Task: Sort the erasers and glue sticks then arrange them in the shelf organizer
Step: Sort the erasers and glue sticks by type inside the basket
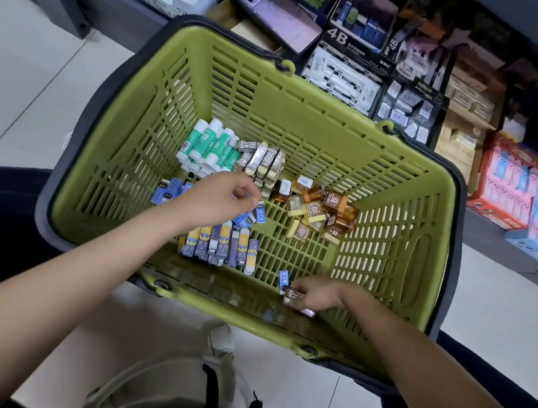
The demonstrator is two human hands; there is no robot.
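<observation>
A green shopping basket [393, 242] holds sorted heaps. Green-and-white glue sticks [209, 150] lie at its far left, with 2B erasers [263, 161] beside them. Amber and yellow erasers [320, 212] are piled to the right. Blue erasers [169, 190] and purple-yellow erasers [220, 245] lie near the left side. My left hand [223, 201] hovers over the blue ones, its fingertips pinching a small blue eraser [254, 214]. My right hand [313, 295] is at the near wall, its fingers curled round a dark 2B eraser [294, 294], with a blue eraser [283, 280] just beside it.
Beyond the basket stands the shelf organizer [357, 60] with boxes of 4B erasers and other stationery. A phone [277, 14] lies on the shelf to the left. Red and blue product boxes [518, 190] stand at right. White floor tiles surround the basket.
</observation>
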